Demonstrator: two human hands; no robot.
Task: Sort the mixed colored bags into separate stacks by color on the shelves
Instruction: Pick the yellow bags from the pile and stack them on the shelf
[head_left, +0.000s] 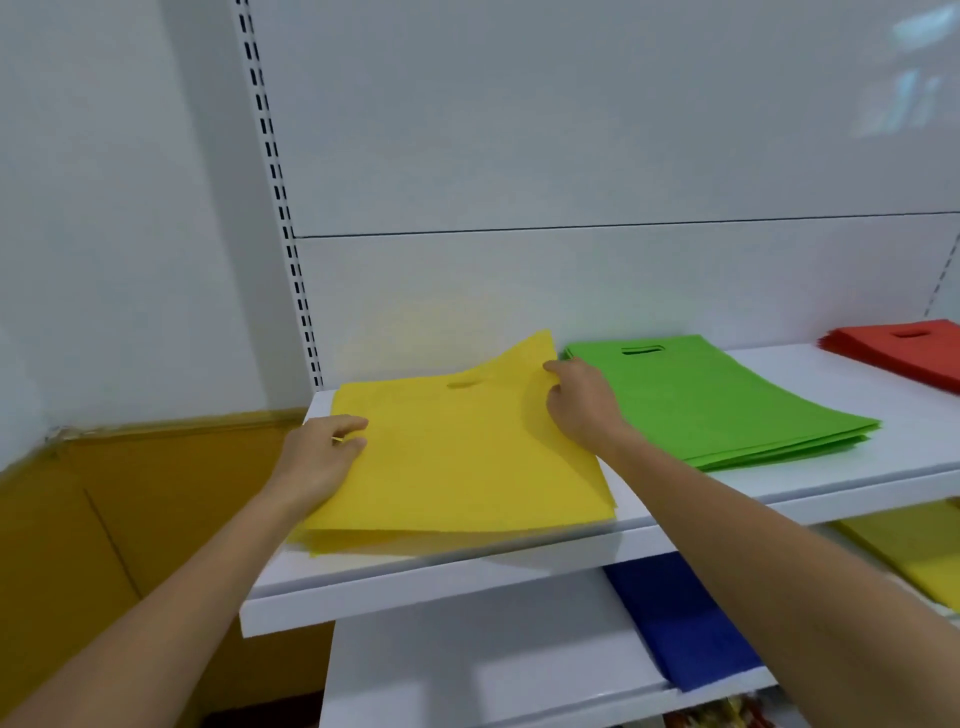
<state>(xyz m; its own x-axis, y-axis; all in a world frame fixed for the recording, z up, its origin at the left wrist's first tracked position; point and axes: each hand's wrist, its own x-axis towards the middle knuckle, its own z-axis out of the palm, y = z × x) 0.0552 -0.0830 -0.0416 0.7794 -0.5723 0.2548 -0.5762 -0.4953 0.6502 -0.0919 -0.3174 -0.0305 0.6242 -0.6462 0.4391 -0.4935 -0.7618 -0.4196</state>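
- While the left hand (322, 457) pinches its left edge, the top yellow bag (457, 467) lies centre-left of the frame on the upper shelf (519, 571), between both hands, long axis running towards the back wall.
- The right hand (576, 400) grips the bag's raised far-right corner; neither hand is nearer.
- Just right of it lies the green stack (727, 400).
- At the right edge of the frame lies the red stack (904, 353).
- No writing is legible.

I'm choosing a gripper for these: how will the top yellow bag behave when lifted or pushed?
Probably floppy: the top yellow bag bends upward at the corner the right hand pinches. Likely light: one thin sheet. It may slide over the stack beneath, whose edges sit uneven.
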